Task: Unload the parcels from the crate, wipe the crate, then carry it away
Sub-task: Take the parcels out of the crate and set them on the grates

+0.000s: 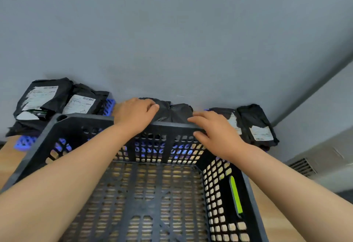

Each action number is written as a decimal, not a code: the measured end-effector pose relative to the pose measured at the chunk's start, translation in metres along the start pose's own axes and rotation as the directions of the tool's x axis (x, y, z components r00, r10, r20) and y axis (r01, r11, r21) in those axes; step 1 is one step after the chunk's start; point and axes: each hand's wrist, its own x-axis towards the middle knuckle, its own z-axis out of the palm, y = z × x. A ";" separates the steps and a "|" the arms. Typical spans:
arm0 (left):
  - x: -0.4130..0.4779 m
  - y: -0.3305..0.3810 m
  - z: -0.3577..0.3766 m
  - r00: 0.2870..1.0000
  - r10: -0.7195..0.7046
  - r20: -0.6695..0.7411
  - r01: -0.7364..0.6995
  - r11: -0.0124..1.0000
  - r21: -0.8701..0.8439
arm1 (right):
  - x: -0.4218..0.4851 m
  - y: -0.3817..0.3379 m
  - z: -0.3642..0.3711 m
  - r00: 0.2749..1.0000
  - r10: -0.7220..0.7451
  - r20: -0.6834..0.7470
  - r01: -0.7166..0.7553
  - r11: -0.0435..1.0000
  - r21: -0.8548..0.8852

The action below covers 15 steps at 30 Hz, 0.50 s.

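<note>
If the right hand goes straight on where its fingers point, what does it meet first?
Probably the black parcel just past the far rim of the crate, which the left hand grips. The right hand seems to have its fingertips nearly on it.

Left hand (136, 116) and right hand (216, 135) on black parcel (175, 113) beyond crate (84, 117) rim.

Bare left hand (134, 116), bare right hand (215, 136). Forearms uncovered along whole visible length, lower corners to wrists. Nails trimmed short.
</note>
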 end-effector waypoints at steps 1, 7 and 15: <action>-0.002 -0.001 -0.001 1.000 0.028 -0.010 -0.028 0.999 -0.042 | -0.009 0.000 0.002 1.000 0.011 -0.018 -0.011 1.000 -0.009; -0.050 0.007 -0.015 0.980 0.187 -0.073 -0.197 0.966 -0.167 | -0.063 0.001 0.016 0.989 0.134 -0.067 -0.135 0.991 -0.014; -0.123 0.038 -0.003 0.959 0.279 0.040 -0.258 0.927 -0.273 | -0.088 0.005 0.031 0.970 0.229 -0.080 -0.230 0.973 0.000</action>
